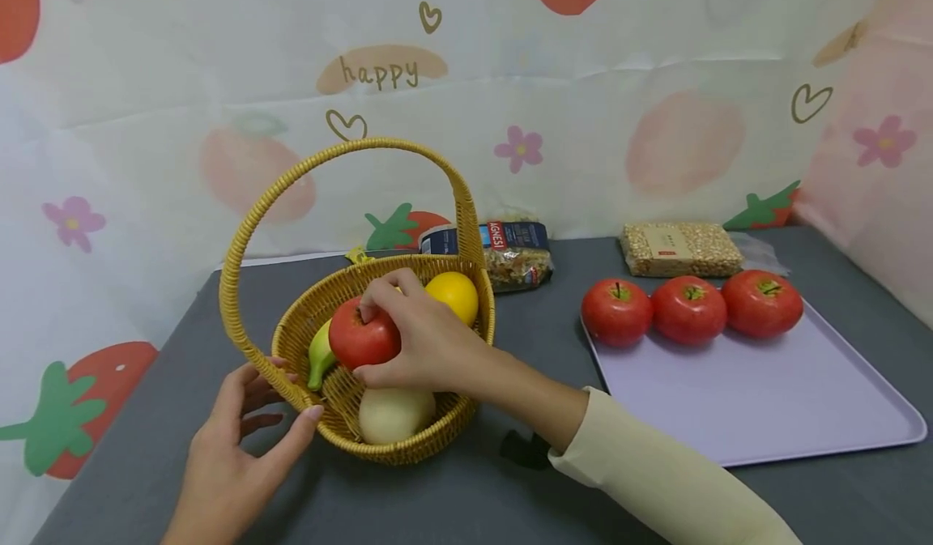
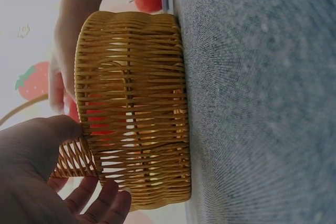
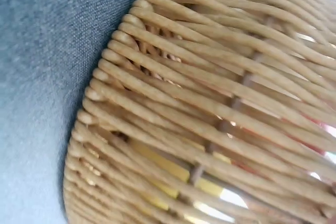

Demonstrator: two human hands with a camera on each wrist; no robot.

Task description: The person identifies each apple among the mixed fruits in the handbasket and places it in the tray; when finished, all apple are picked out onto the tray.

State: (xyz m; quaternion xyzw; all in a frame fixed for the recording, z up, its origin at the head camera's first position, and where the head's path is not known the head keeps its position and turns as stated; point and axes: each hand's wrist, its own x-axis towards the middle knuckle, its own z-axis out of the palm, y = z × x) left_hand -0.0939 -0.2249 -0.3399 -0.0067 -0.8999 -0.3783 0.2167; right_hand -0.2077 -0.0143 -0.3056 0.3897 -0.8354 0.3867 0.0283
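1. Gripping a red apple (image 1: 362, 339) over the wicker basket (image 1: 437, 440), the right hand (image 1: 426, 338) has its fingers curled round the fruit – one fingertip sits at the stem dimple, the thumb underneath.
2. The apple sits at the level of the basket's rim, above the other fruit inside: a green-yellow banana (image 1: 319, 355) just left of it, a yellow orange-like fruit (image 1: 454, 295) behind the hand, and a pale round fruit (image 1: 395, 414) at the near side of the basket.
3. The left hand (image 1: 236, 440) is spread open, fingers relaxed, with thumb and fingertips touching the basket's near-left rim and wall; the left wrist view shows the thumb (image 2: 50, 135) pressed at the rim of the basket (image 2: 131, 103) and red showing through the weave.
4. The right wrist view shows only the woven wall (image 3: 210, 108) close up, resting on the grey cloth (image 3: 42, 77).
5. The basket stands on the grey table (image 1: 510, 496), its tall arched handle (image 1: 350, 152) upright.
6. To the right lies a lilac tray (image 1: 765, 399) – three red apples (image 1: 688, 308) sit in a row along its far edge, touching or nearly so.
7. Behind, against the printed backdrop, lie a pasta packet (image 1: 513, 253) and a bag of grains (image 1: 680, 249).
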